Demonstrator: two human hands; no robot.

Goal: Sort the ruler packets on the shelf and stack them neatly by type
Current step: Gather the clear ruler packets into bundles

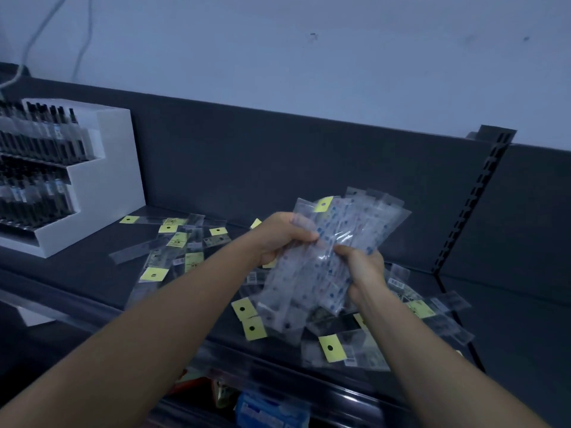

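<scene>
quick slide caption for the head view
A bundle of ruler packets gripped by the left hand and right hand above a shelf strewn with yellow-tagged packets

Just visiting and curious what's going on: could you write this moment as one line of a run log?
left hand: grips packet bundle | right hand: grips same bundle | bundle: held above shelf | loose packets: scattered on shelf

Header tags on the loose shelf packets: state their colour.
Yellow header tags, each with a dark hole; head view.
</scene>
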